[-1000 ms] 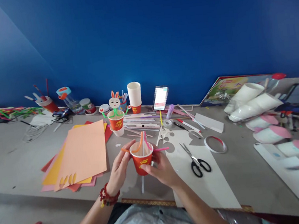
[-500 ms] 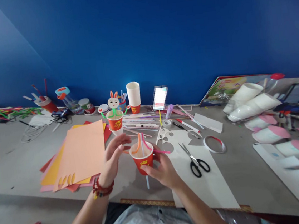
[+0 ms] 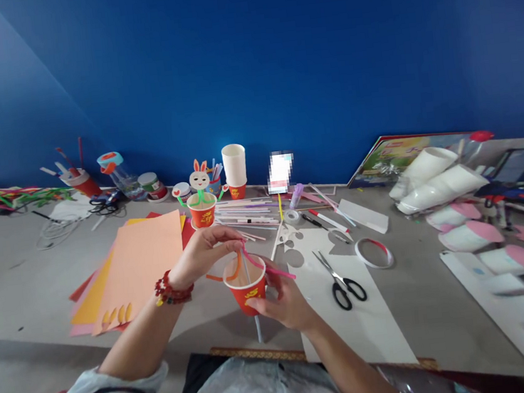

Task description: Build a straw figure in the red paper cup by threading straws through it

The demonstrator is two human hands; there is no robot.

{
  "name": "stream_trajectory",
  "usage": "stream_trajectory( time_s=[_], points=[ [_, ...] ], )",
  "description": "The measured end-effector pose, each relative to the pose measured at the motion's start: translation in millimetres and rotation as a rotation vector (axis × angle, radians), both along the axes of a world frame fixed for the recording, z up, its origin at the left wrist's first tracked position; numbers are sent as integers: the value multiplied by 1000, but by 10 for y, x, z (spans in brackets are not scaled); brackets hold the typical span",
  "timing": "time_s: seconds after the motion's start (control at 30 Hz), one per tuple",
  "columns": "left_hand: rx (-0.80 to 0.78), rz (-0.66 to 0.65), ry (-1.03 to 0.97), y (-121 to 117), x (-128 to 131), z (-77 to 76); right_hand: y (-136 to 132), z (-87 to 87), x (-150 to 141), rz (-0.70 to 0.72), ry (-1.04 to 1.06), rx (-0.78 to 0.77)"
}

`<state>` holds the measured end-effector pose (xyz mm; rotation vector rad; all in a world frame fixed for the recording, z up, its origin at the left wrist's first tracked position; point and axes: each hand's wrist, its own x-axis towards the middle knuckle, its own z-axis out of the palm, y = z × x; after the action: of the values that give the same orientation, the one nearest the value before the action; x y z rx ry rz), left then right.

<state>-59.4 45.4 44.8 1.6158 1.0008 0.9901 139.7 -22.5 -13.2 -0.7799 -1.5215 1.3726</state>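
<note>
A red paper cup [image 3: 247,296] with yellow print is held in front of me by my right hand [image 3: 283,298], its fingers wrapped round the side. A pale straw [image 3: 259,329] passes through the cup and sticks out below its base. Inside, an orange pipe cleaner [image 3: 235,272] and a pink pipe cleaner [image 3: 287,274] rise beside the straw, then bend outward over the rim. Above the cup, my left hand [image 3: 214,249] pinches the tops of the straw and pipe cleaners. Behind stands another red cup [image 3: 203,216] with a paper rabbit head [image 3: 199,179] and green arms.
Black-handled scissors [image 3: 343,285] lie on a white cut sheet [image 3: 372,329] to the right, near a tape roll [image 3: 373,253]. Stacked coloured paper [image 3: 137,267] is at left. Straws [image 3: 245,211] and a lit phone [image 3: 281,172] are behind; bagged white cups [image 3: 441,189] stand far right.
My left hand has moved right and closed on the tops of the straw and pipe cleaners. The cup in my right hand has shifted slightly left and down.
</note>
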Motion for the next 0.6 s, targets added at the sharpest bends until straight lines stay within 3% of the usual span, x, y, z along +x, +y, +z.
stream_trajectory(
  time_s=[0.17, 0.43, 0.6],
  points=[
    [-3, -17, -65, -16, 6, 3, 19, -22, 24, 3, 7, 2],
    [93, 63, 112, -48, -15, 14, 53, -9, 20, 31, -2, 19],
    [-48, 0, -74, -66, 15, 19, 46, -22, 37, 60, 31, -1]
  ],
)
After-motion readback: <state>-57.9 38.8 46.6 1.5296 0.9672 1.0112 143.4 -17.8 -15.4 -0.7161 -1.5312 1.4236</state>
